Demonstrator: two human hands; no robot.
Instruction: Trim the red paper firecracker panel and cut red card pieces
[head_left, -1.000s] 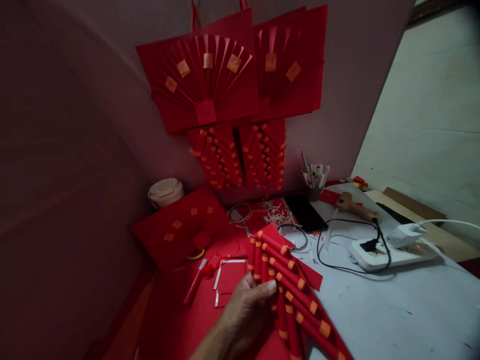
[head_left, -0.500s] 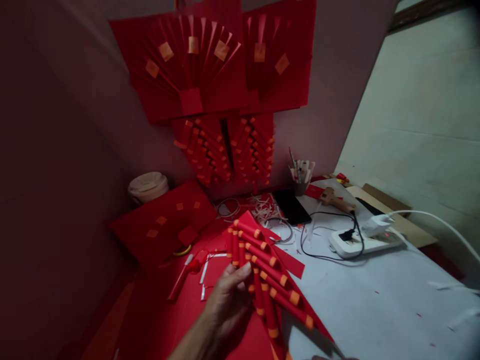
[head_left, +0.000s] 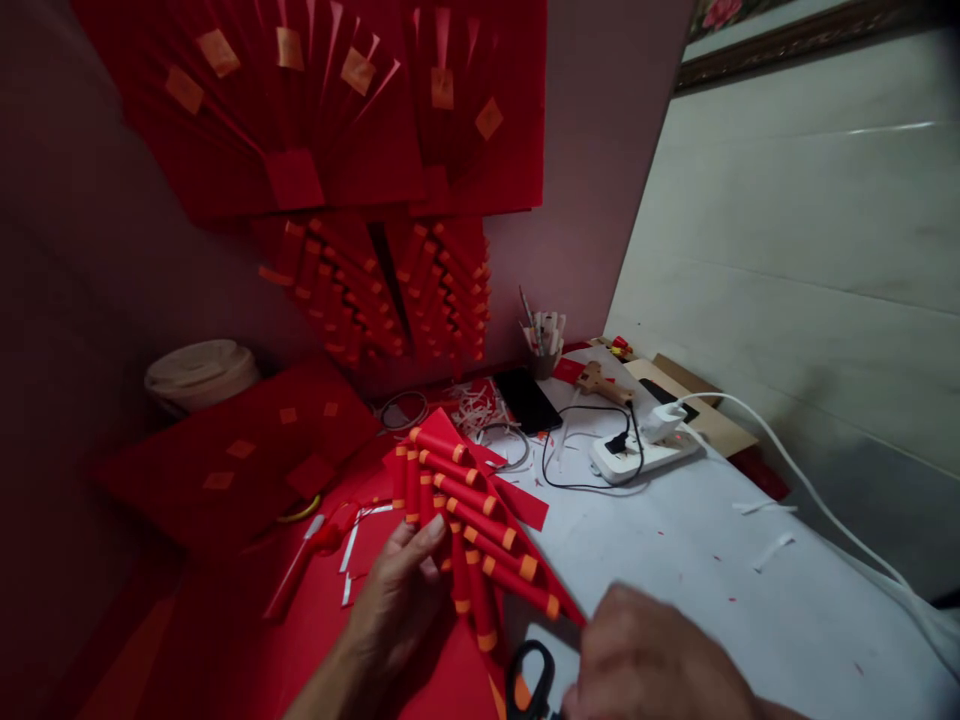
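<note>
My left hand (head_left: 394, 610) is closed on the lower left edge of a red paper piece (head_left: 465, 500) covered with rows of red rolled tubes with orange bands, held fanned over red paper on the table. My right hand (head_left: 652, 665) has come in at the bottom edge, back up, fingers curled and slightly blurred. The black loop handles of a pair of scissors (head_left: 527, 675) stick out just left of it, under the tube piece; the blades are hidden.
Finished red fans and tube clusters (head_left: 315, 120) hang on the wall. A red fan sheet (head_left: 240, 460) and a lidded tub (head_left: 199, 370) sit at left. Behind are a phone (head_left: 527, 400), pen cup (head_left: 544, 345), glue gun (head_left: 600, 380), power strip (head_left: 637, 452) and a white cable (head_left: 810, 490).
The view has swung right and down. My right hand with the scissors has entered at the bottom. The left hand keeps hold of the tube piece.
</note>
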